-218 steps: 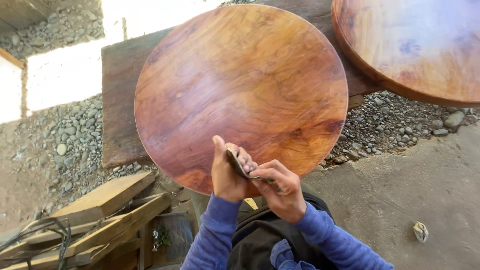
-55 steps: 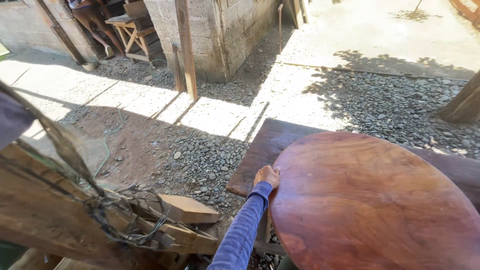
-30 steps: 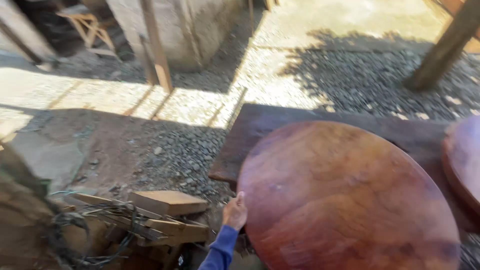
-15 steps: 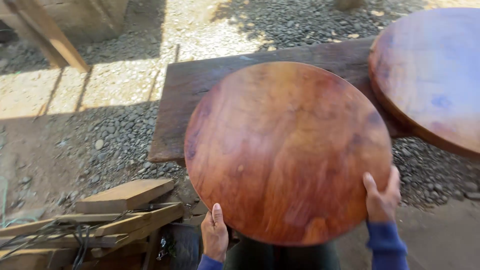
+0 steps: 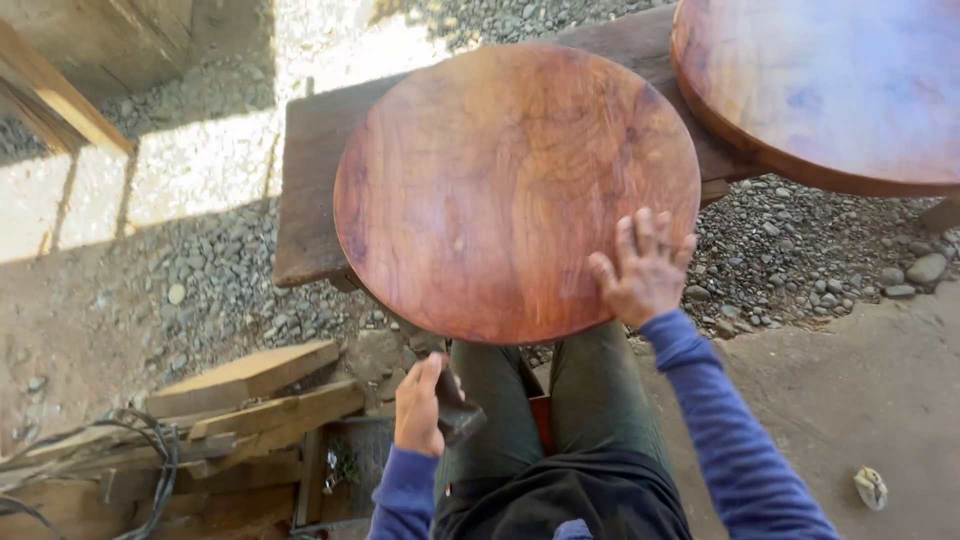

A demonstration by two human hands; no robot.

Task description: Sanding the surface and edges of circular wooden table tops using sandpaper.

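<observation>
At near centre, round reddish wooden disc [image 5: 515,190] resting across a dark plank [image 5: 310,190], tilted toward the lap for easy reach. Right hand [image 5: 640,268] spread flat on its near right edge, fingers apart, steadying it. Left hand [image 5: 418,405] lowered beside the knee, closed around a small dark folded piece [image 5: 455,412], possibly sandpaper. Second disc [image 5: 830,85] far right. No labels or signs visible.

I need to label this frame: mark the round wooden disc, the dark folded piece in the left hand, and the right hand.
round wooden disc [image 5: 500,180], head view, centre of its top face
dark folded piece [image 5: 457,412], head view, exposed end
right hand [image 5: 640,270], head view, back of hand
</observation>
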